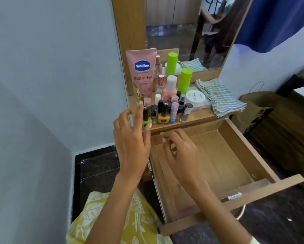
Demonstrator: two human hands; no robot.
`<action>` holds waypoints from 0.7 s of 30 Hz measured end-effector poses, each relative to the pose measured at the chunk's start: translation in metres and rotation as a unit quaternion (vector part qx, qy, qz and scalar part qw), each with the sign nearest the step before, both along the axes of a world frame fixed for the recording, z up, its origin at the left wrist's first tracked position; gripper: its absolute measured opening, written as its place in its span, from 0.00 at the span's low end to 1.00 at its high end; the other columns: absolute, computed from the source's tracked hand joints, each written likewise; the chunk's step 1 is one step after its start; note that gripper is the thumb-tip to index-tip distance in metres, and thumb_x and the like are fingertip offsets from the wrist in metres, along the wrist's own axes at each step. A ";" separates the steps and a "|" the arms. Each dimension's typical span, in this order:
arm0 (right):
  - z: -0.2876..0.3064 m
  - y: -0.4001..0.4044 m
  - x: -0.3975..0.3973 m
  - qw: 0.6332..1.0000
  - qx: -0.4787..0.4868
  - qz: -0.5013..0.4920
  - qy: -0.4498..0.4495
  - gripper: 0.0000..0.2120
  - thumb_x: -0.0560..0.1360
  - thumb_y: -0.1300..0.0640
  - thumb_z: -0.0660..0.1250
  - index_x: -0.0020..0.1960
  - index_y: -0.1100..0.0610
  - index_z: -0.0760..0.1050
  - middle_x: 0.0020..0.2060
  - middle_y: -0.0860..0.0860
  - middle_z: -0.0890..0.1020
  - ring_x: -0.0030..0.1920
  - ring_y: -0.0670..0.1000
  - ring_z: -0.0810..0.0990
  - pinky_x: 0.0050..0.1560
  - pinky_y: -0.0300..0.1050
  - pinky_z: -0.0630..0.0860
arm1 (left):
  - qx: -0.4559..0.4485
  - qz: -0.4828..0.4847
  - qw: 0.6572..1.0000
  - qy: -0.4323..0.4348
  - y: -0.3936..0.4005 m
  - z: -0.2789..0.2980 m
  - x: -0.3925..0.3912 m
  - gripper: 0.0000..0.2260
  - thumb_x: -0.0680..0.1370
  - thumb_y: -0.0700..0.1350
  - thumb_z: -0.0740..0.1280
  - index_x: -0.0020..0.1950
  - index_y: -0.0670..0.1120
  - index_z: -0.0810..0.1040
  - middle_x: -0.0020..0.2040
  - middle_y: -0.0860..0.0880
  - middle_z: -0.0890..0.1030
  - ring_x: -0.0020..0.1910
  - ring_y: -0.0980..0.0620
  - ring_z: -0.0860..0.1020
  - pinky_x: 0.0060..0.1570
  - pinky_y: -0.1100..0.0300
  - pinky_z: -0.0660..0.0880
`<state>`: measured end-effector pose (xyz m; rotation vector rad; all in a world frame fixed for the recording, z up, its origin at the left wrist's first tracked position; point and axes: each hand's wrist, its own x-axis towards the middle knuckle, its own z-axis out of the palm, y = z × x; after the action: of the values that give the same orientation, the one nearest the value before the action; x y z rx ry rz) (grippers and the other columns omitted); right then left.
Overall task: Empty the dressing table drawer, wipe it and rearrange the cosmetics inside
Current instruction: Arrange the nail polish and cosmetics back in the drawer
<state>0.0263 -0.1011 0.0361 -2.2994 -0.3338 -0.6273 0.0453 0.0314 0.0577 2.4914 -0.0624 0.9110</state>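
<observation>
- While the drawer (218,155) stands pulled out and bare inside, the cosmetics stand crowded on the dressing table top (200,118) just behind and above it.
- Nearest the left hand (132,138) is a green nail polish bottle (145,120) at the front left corner of the cluster, upright, its long axis vertical.
- That hand reaches up from below, fingers loosely spread around the bottle; thumb and forefinger flank it, but whether they actually touch it I cannot tell.
- Over the drawer's back left corner the right hand (181,152) hovers, fingers relaxed and slightly curled, holding nothing.
- Judging by this, the left hand is nearer; the next move is probably lifting that bottle down and to the right into the drawer.
- A striped cloth (220,97) lies on the top's right side.
</observation>
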 end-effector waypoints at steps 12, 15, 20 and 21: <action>0.016 0.004 0.023 0.998 0.043 0.051 0.009 0.15 0.74 0.53 0.70 0.59 0.53 0.78 0.52 0.45 0.77 0.41 0.41 0.78 0.41 0.43 0.79 | 0.035 -0.056 0.997 -0.050 0.009 0.011 0.006 0.10 0.71 0.41 0.74 0.52 0.44 0.82 0.47 0.48 0.82 0.48 0.49 0.76 0.47 0.63 0.64; 0.017 0.003 0.027 0.996 0.023 0.079 0.025 0.14 0.71 0.58 0.71 0.56 0.53 0.79 0.50 0.45 0.79 0.44 0.44 0.79 0.41 0.49 0.80 | -0.005 -0.097 0.994 -0.050 0.007 0.013 -0.005 0.10 0.73 0.45 0.71 0.53 0.45 0.82 0.48 0.51 0.83 0.50 0.53 0.76 0.49 0.64 0.64; 0.015 -0.009 0.021 0.996 -0.011 0.024 0.086 0.07 0.73 0.52 0.70 0.50 0.50 0.77 0.43 0.41 0.79 0.43 0.44 0.79 0.41 0.47 0.79 | -0.079 -0.159 0.984 -0.005 0.004 0.007 -0.007 0.19 0.75 0.51 0.67 0.65 0.48 0.76 0.54 0.54 0.81 0.54 0.58 0.74 0.52 0.64 0.68; 0.012 -0.012 0.021 0.992 -0.014 0.006 0.123 0.08 0.73 0.51 0.70 0.51 0.50 0.77 0.43 0.42 0.80 0.43 0.44 0.80 0.42 0.46 0.79 | -0.092 -0.150 0.984 -0.002 0.005 0.007 -0.006 0.22 0.76 0.52 0.66 0.68 0.47 0.73 0.54 0.53 0.80 0.54 0.57 0.74 0.53 0.65 0.68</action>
<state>0.0472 -0.1128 0.0484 -2.3686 -0.2387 -0.3290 0.0393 0.0366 0.0643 2.2311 -0.3312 0.7566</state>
